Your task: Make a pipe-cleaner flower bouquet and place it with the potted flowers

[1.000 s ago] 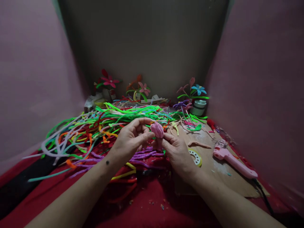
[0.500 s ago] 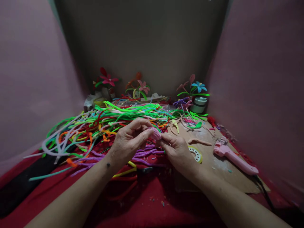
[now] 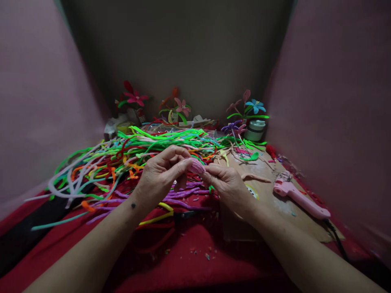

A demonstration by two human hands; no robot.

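The pink piece (image 3: 197, 166) is at the centre of the frame, held up between both hands; its ribbed, rounded shape looks largely formed, yet with both hands on it the work seems unfinished; how much is left I cannot tell; a pink flower (image 3: 136, 98) left of upper centre and a blue flower (image 3: 255, 106) right of it look complete. The left hand (image 3: 163, 169) has thumb and fingers closed on the pink piece's left end; the right hand (image 3: 226, 181) pinches its lower right end, fingertips nearly together.
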